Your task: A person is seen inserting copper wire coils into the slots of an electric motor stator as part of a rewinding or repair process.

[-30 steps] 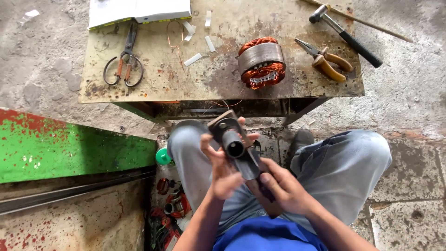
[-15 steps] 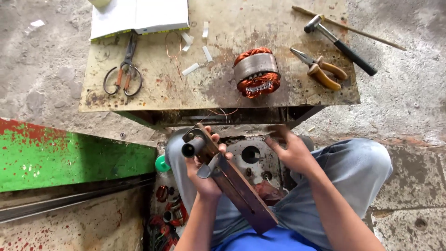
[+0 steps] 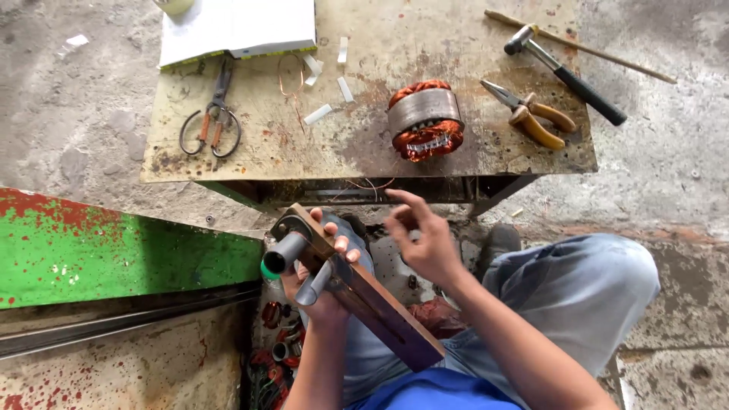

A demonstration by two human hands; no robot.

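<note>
Fingers of the left hand clasp a wooden jig at centre, right hand hovers open, empty, below the rusty table on concrete floor.

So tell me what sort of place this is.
Probably a small motor repair workshop. A stator wound with copper wire sits on a worn low metal table beside pliers and a hammer, and the floor is rough concrete.

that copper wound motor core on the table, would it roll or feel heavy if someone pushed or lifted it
The copper-wound core probably feels heavy for its size, being a steel ring packed with copper wire. It appears tilted on the rusty table, so a push might roll it. The exposed windings look easily scratched or bent.
</note>
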